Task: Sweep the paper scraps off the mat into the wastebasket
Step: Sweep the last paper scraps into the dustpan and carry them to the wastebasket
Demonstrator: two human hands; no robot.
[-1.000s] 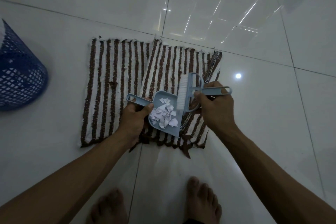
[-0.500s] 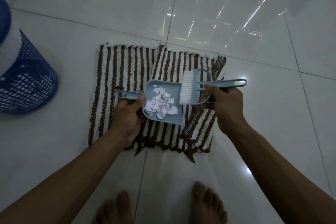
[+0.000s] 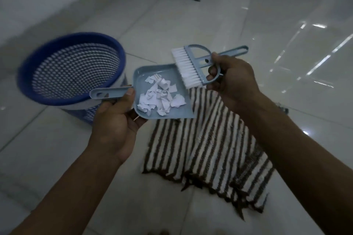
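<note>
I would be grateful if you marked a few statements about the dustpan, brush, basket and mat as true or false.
1. The torn white paper scraps lie in the light blue plastic dustpan. True.
2. The right hand holds the dustpan's handle. False: the left hand grips it, while the right hand grips the light blue brush with white bristles.
3. The blue mesh wastebasket stands to the right of the dustpan. False: it stands upright to its left.
4. The brown-and-white striped woven mat lies on the pale tiled floor. True.
</note>
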